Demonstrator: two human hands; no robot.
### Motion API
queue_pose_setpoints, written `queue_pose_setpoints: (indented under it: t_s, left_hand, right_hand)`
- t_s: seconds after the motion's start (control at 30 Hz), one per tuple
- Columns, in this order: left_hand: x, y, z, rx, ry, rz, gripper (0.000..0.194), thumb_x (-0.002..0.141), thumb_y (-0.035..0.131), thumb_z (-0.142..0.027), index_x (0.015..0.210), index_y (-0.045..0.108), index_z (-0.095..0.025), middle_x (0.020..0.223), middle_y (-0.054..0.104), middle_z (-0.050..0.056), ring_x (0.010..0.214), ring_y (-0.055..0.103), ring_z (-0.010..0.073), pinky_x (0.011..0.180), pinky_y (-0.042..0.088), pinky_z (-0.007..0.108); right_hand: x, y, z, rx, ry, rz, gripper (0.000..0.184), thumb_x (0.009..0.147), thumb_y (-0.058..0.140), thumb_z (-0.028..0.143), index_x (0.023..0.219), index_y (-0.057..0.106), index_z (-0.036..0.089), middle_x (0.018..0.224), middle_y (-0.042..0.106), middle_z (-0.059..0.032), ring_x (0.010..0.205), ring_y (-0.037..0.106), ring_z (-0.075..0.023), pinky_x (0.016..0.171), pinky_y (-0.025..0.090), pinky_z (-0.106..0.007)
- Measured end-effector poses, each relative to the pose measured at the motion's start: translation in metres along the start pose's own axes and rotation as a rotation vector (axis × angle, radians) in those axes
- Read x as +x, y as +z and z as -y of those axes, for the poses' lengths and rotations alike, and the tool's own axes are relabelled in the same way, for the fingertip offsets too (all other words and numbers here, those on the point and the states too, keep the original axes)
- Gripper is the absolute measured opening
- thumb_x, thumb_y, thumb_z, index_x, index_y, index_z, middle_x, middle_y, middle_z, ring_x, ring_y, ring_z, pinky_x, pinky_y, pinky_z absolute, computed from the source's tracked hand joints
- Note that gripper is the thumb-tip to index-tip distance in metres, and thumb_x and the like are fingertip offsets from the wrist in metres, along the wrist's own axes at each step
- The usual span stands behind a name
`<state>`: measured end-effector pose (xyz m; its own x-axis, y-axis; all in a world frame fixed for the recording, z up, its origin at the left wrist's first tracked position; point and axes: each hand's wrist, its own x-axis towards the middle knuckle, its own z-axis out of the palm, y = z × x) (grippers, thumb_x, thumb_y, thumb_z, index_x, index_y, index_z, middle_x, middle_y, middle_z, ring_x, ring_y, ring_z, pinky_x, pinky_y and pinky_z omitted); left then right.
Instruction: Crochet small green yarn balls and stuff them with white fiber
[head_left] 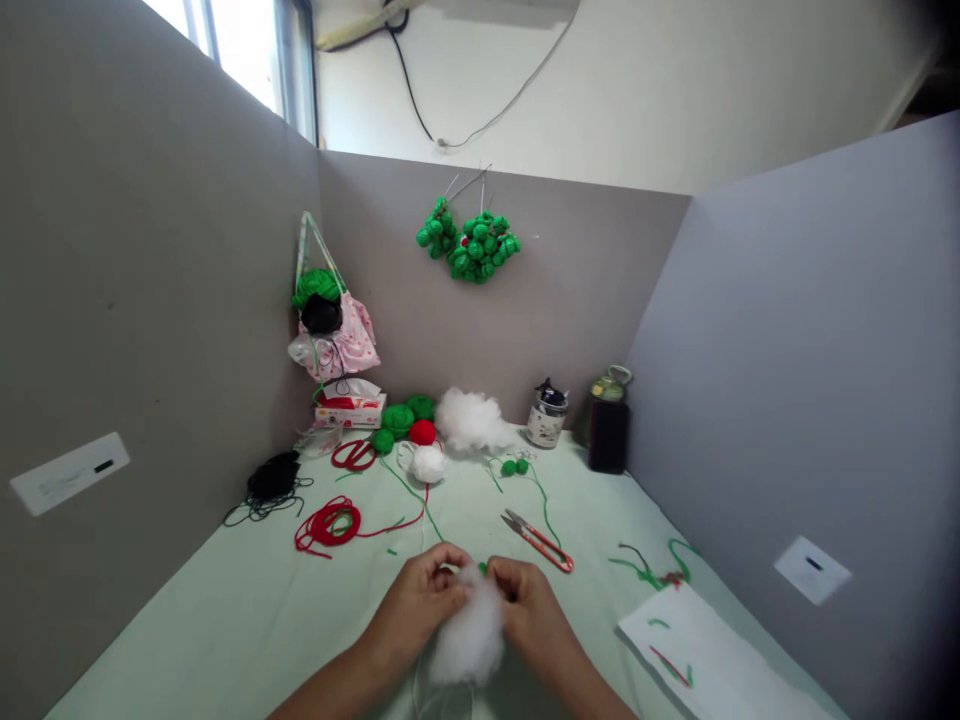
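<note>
My left hand (421,596) and my right hand (529,600) meet low in the middle of the head view, over a pale green table (225,620). Both pinch a wad of white stuffing (471,630) that hangs between and below the fingers. A small green bit (482,567) shows just above the stuffing at the fingertips. Red-handled thread snips (537,540) lie just beyond my right hand.
A pile of white stuffing (471,418), green, red and white yarn balls (410,425), red cord (330,522), black cord (271,480), a jar (546,418) and a dark bottle (608,425) stand farther back. White paper (712,665) lies right. Green crocheted balls (472,243) hang on the partition.
</note>
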<state>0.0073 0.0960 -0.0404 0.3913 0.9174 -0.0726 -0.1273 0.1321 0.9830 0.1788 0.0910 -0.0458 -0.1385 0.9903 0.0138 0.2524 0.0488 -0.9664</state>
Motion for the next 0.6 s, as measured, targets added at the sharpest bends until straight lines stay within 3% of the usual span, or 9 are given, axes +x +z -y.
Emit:
queue_pose_setpoints:
  t_s: [0.2, 0.33, 0.47, 0.6]
  left_hand:
    - [0.003, -0.006, 0.001, 0.033, 0.007, -0.006, 0.028, 0.065, 0.072, -0.032, 0.084, 0.059, -0.016, 0.063, 0.053, -0.005, 0.055, 0.040, 0.0098, 0.055, 0.028, 0.024]
    - [0.006, -0.006, 0.005, 0.062, 0.042, -0.080, 0.022, 0.062, 0.067, -0.028, 0.078, 0.056, -0.018, 0.059, 0.048, -0.007, 0.053, 0.037, 0.0102, 0.052, 0.026, 0.024]
    - [0.006, -0.002, 0.011, 0.072, 0.110, -0.217, 0.018, 0.063, 0.063, -0.024, 0.073, 0.049, -0.022, 0.060, 0.043, -0.008, 0.058, 0.038, 0.0120, 0.054, 0.027, 0.024]
    - [0.001, 0.005, 0.015, 0.065, 0.145, -0.284, 0.017, 0.064, 0.062, -0.020, 0.072, 0.048, -0.022, 0.070, 0.051, -0.005, 0.068, 0.045, 0.0145, 0.059, 0.033, 0.024]
  right_hand:
    - [-0.001, -0.002, 0.002, 0.035, -0.006, 0.099, 0.030, 0.072, 0.064, 0.038, 0.060, 0.041, 0.021, 0.057, 0.034, 0.0062, 0.057, 0.029, -0.0099, 0.053, 0.020, -0.027]
    - [-0.006, -0.003, 0.008, 0.091, -0.006, 0.172, 0.034, 0.077, 0.064, 0.048, 0.067, 0.049, 0.020, 0.058, 0.036, 0.0065, 0.055, 0.030, -0.0100, 0.052, 0.021, -0.026]
    - [-0.012, 0.004, 0.017, 0.082, -0.005, 0.142, 0.043, 0.084, 0.059, 0.057, 0.066, 0.043, 0.022, 0.059, 0.033, 0.0070, 0.055, 0.030, -0.0097, 0.051, 0.021, -0.026]
    - [-0.009, 0.013, 0.018, -0.032, -0.023, 0.054, 0.049, 0.076, 0.066, 0.061, 0.059, 0.042, 0.022, 0.054, 0.030, 0.0077, 0.054, 0.026, -0.0090, 0.051, 0.019, -0.026]
